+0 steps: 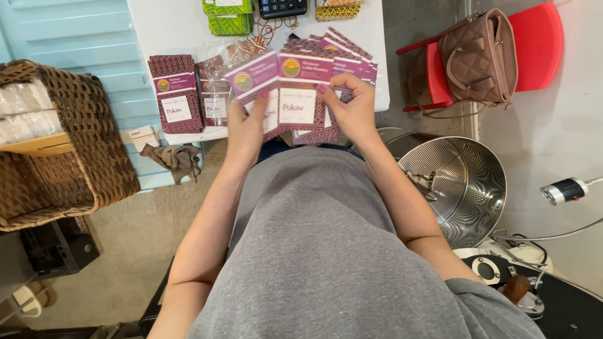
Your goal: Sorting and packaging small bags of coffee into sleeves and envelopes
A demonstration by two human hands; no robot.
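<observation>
My left hand (246, 125) holds a maroon patterned pouch (252, 76) with a purple and white label, tilted left. My right hand (353, 108) grips a fanned stack of the same pouches (305, 88), held over the front edge of the white table (176, 25). Both hands are close together above my lap. Another matching pouch (176, 93) lies flat on the table to the left, next to a clear bag with a similar label (215, 94).
A wicker basket (94, 144) stands at the left. Green boxes (228, 16) and a calculator (282, 7) lie at the table's far side. A red chair (534, 44) holds a tan handbag (478, 56). A perforated metal drum (461, 185) sits at my right.
</observation>
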